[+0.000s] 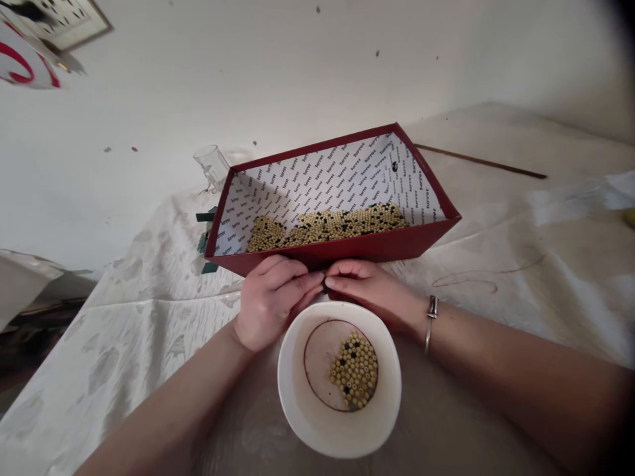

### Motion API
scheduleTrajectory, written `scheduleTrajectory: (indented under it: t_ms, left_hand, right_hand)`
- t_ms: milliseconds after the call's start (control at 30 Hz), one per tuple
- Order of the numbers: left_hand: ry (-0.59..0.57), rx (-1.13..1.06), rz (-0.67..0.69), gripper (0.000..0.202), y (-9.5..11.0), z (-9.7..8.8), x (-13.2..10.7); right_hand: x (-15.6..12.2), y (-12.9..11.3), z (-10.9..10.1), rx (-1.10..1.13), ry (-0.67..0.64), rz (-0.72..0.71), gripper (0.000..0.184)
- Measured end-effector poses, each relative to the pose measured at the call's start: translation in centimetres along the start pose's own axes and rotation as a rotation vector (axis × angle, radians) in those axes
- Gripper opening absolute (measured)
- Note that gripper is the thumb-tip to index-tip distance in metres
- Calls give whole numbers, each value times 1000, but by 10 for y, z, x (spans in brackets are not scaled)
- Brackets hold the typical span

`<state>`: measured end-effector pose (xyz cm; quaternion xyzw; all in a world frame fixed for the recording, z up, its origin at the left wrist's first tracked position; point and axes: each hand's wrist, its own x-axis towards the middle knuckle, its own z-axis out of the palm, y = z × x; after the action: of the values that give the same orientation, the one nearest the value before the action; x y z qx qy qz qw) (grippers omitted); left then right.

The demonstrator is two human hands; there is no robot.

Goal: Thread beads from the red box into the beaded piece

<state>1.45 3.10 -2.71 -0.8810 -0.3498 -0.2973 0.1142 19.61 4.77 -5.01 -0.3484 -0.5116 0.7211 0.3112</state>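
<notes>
"While your left hand point(280, 291) and right hand point(367, 287) are meeting tip to tip, what are you gripping?"

"Between them you're pinching a small dark object point(325, 286) (probably a bead, though your hands are hiding most of it), so neither hand is lying nearer, and its long axis isn't showing."

"And how are the red box point(342, 252) and white tub point(290, 396) lying from your grip?"

"Your red box is standing just beyond it, its long side running across you; your white tub is sitting just on your side, its loose beads point(354, 373) resting toward the right."
</notes>
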Motion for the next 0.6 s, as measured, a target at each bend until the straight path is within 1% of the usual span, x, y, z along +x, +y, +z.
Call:
scheduleTrajectory:
  t_ms: [167,233,367,500,600]
  left_hand:
    - [-10,-12,3,31,1,3,-4]
    - [-14,-29,-9,30,2,2,-5]
    - [-12,-63,-79,24,5,3,-6]
    - [55,-38,-147,15,9,3,-5]
    - [29,-48,-165,6,11,3,-5]
  right_hand:
    - [1,-1,-1,-34,31,7,17]
    - [0,-1,-2,-64,35,11,17]
    - [-1,-2,-2,-140,24,9,17]
    - [-1,-3,0,-145,36,14,14]
    - [-1,-4,1,-180,51,-1,14]
